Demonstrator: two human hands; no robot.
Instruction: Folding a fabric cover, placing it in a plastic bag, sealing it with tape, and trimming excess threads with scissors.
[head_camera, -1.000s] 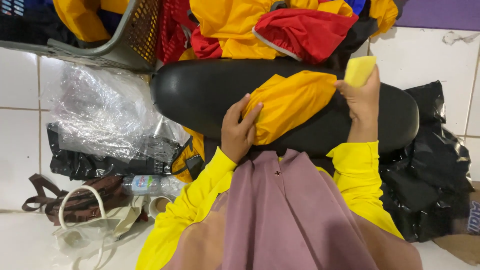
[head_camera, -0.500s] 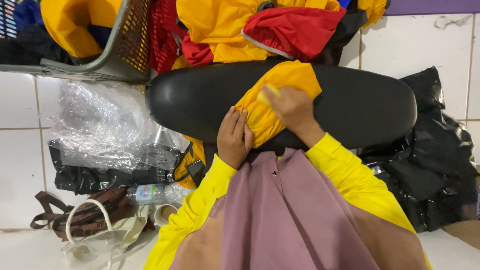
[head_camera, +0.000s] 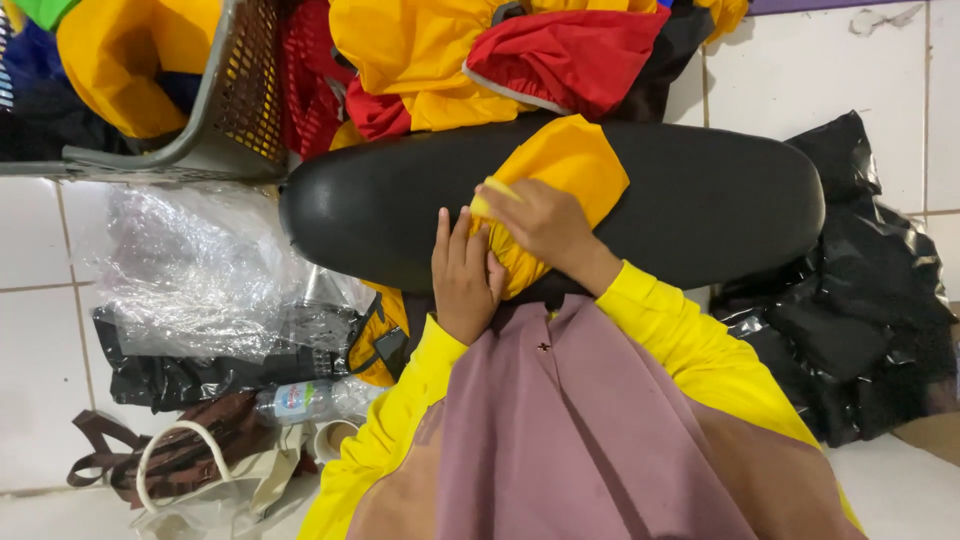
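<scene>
Left hand: left hand (head_camera: 462, 280) lies flat, fingers together and extended, palm pressed on the near edge of the yellow fabric (head_camera: 560, 185); it grips nothing, and appears to pin the cloth so it does not slide on the slick surface.
Right hand: right hand (head_camera: 535, 220) is curled over the fabric, fingers closed on a small pale yellow piece (head_camera: 492, 193) at the cloth's left edge; what the piece is cannot be told.
Yellow fabric: thin, smooth, slightly glossy cloth, draped over the middle of the black padded seat (head_camera: 700, 200) and bunched into folds under both hands; its upper part lies flat with a pointed fold.
Black padded seat: long, rounded, cushion-like, smooth matt black covering; it serves as the work surface, just in front of the person's lap.
Clothing: bright yellow sleeves (head_camera: 690, 340) and a mauve cloth (head_camera: 580, 440) over the lap.
Garment pile: red and yellow garments (head_camera: 520, 60), same thin glossy material, heaped touching the far edge of the seat.
Basket: grey plastic mesh basket (head_camera: 215, 120) at upper left, holding yellow and dark cloth.
Floor, left: white tiled floor (head_camera: 40, 330) carrying crumpled clear plastic wrap (head_camera: 190, 270), a plastic bottle (head_camera: 300, 400) on its side, and a brown strap bag (head_camera: 170, 460).
Floor, right: black plastic bags (head_camera: 860, 290), crinkled, against the seat's end.
</scene>
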